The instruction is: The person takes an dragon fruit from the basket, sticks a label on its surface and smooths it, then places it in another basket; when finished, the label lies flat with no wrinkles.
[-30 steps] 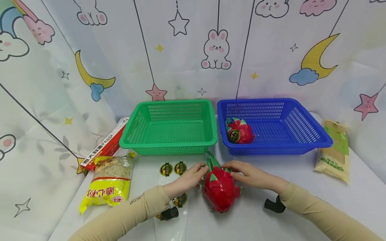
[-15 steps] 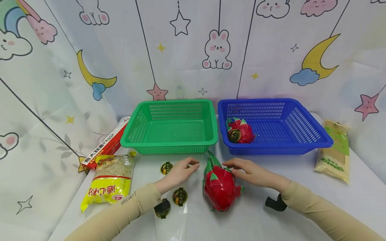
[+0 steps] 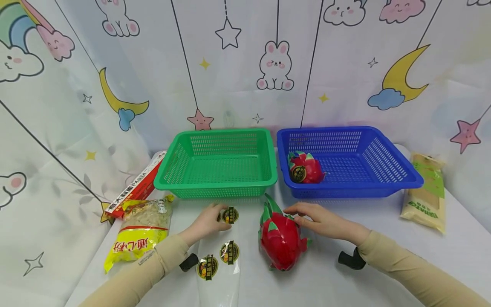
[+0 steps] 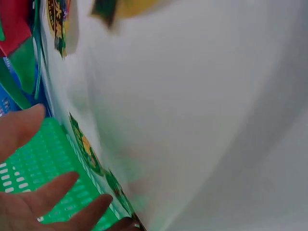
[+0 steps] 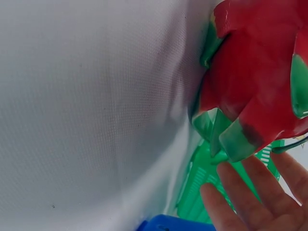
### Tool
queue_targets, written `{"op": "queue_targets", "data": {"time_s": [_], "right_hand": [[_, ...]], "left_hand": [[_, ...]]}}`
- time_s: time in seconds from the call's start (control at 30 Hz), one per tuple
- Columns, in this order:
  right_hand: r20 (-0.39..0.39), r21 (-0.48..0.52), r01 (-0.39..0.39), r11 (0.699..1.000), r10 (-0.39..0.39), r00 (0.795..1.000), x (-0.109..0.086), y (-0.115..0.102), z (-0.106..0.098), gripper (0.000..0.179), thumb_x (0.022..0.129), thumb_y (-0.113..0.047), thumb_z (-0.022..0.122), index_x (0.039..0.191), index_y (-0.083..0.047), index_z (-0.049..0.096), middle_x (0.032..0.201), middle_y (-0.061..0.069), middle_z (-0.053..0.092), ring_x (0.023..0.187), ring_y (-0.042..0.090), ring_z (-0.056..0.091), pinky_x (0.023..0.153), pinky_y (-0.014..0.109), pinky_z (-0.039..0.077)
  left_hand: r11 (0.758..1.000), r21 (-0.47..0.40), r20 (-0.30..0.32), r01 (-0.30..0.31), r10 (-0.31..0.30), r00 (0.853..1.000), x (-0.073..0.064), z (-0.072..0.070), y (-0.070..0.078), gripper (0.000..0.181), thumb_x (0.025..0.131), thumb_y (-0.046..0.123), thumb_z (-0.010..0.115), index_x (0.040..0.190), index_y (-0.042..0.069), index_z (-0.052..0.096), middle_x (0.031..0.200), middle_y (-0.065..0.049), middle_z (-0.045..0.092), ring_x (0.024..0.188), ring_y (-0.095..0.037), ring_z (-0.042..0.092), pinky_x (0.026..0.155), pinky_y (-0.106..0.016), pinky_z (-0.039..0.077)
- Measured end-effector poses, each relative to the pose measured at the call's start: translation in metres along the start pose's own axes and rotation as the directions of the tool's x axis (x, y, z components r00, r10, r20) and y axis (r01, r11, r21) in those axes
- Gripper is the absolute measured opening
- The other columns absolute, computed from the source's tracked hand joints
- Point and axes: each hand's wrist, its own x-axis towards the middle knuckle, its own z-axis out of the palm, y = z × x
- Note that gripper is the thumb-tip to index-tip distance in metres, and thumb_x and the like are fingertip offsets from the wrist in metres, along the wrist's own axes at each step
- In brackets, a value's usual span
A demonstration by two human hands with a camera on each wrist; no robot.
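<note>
A red dragon fruit with green-tipped scales lies on the table, its leafy end toward the baskets. My right hand rests beside its leafy end, fingertips right at the scales; the right wrist view shows the fingers fairly straight. My left hand is over a clear strip bearing several round black-and-gold stickers. Its fingers are spread near the far pair of stickers, and in the left wrist view the fingertips are close to a sticker. Nothing is held in the left hand.
A green basket stands at the back, beside a blue basket with a stickered dragon fruit inside. To the left lie a yellow pasta bag and a red pasta box. A tan packet lies far right.
My left hand has let go of the dragon fruit's left side and moved left to the sticker strip. The right hand has stayed at the fruit, which has not moved.
</note>
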Motion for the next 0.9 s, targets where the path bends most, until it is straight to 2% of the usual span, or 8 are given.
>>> {"op": "queue_targets", "data": {"time_s": [0.2,0.3,0.37,0.47,0.53,0.67,0.8,0.9], "right_hand": [[0.006,0.017,-0.017,1.0,0.017,1.0,-0.001,-0.001,0.001,0.034,0.098,-0.023,0.044,0.126,-0.007,0.054,0.122,0.007,0.059,0.107,0.025,0.057,0.083,0.029,0.051],[0.005,0.019,-0.016,1.0,0.016,1.0,0.0,-0.002,0.001,0.034,0.098,-0.023,0.044,0.126,-0.007,0.054,0.122,0.007,0.059,0.107,0.026,0.057,0.083,0.029,0.051],[0.002,0.013,-0.005,1.0,0.005,1.0,0.0,-0.001,0.001,0.033,0.098,-0.022,0.044,0.126,-0.006,0.054,0.122,0.008,0.059,0.107,0.026,0.057,0.083,0.03,0.051],[-0.005,0.005,0.007,1.0,-0.007,1.0,0.001,-0.001,0.001,0.033,0.098,-0.021,0.044,0.125,-0.006,0.054,0.121,0.008,0.059,0.106,0.026,0.057,0.084,0.031,0.051],[-0.006,0.002,0.006,1.0,-0.006,1.0,0.001,0.0,0.002,0.033,0.098,-0.022,0.044,0.126,-0.007,0.054,0.121,0.008,0.059,0.106,0.027,0.057,0.084,0.032,0.051],[-0.002,0.006,-0.009,1.0,0.009,1.0,0.0,0.0,0.002,0.034,0.098,-0.024,0.044,0.126,-0.007,0.054,0.122,0.007,0.059,0.107,0.027,0.057,0.084,0.031,0.051],[0.004,0.012,-0.012,1.0,0.012,1.0,0.001,0.0,0.002,0.034,0.098,-0.023,0.044,0.126,-0.007,0.053,0.122,0.008,0.058,0.107,0.026,0.057,0.084,0.032,0.051],[0.011,0.018,-0.02,1.0,0.019,1.0,0.002,-0.001,0.002,0.034,0.098,-0.023,0.044,0.127,-0.009,0.053,0.122,0.009,0.058,0.108,0.026,0.056,0.084,0.032,0.051]], "left_hand": [[0.996,0.069,0.057,-0.051,0.047,0.997,-0.007,0.0,-0.007,0.059,0.065,0.001,0.077,0.12,-0.001,0.056,0.128,-0.025,0.046,0.12,-0.044,0.041,0.097,-0.054,0.038],[0.991,0.113,0.075,-0.069,0.061,0.995,-0.01,0.001,-0.009,0.059,0.066,0.001,0.076,0.122,0.002,0.056,0.131,-0.023,0.043,0.122,-0.044,0.037,0.098,-0.055,0.037],[0.988,0.133,0.066,-0.074,0.066,0.996,-0.011,0.001,-0.011,0.06,0.067,0.005,0.077,0.124,0.004,0.056,0.132,-0.022,0.043,0.124,-0.045,0.036,0.099,-0.057,0.034],[0.984,0.168,0.039,-0.055,0.049,0.998,-0.013,0.001,-0.013,0.06,0.071,0.014,0.078,0.126,0.008,0.056,0.135,-0.022,0.041,0.126,-0.046,0.032,0.1,-0.06,0.03],[0.984,0.178,0.016,-0.022,0.019,1.0,-0.015,0.001,-0.015,0.06,0.073,0.02,0.077,0.127,0.008,0.054,0.137,-0.025,0.038,0.126,-0.049,0.029,0.1,-0.063,0.027],[0.974,0.219,-0.041,0.062,-0.055,0.998,-0.019,0.001,-0.016,0.067,0.076,0.031,0.074,0.13,0.001,0.048,0.136,-0.03,0.035,0.122,-0.051,0.032,0.094,-0.064,0.033],[0.945,0.304,-0.131,0.118,-0.081,0.988,-0.021,0.003,-0.015,0.073,0.076,0.038,0.072,0.127,-0.007,0.046,0.123,-0.032,0.044,0.108,-0.046,0.043,0.082,-0.058,0.042],[0.926,0.351,-0.183,0.141,-0.079,0.98,-0.021,0.003,-0.015,0.071,0.075,0.04,0.073,0.12,-0.009,0.048,0.109,-0.031,0.05,0.098,-0.043,0.047,0.074,-0.053,0.045]]}}
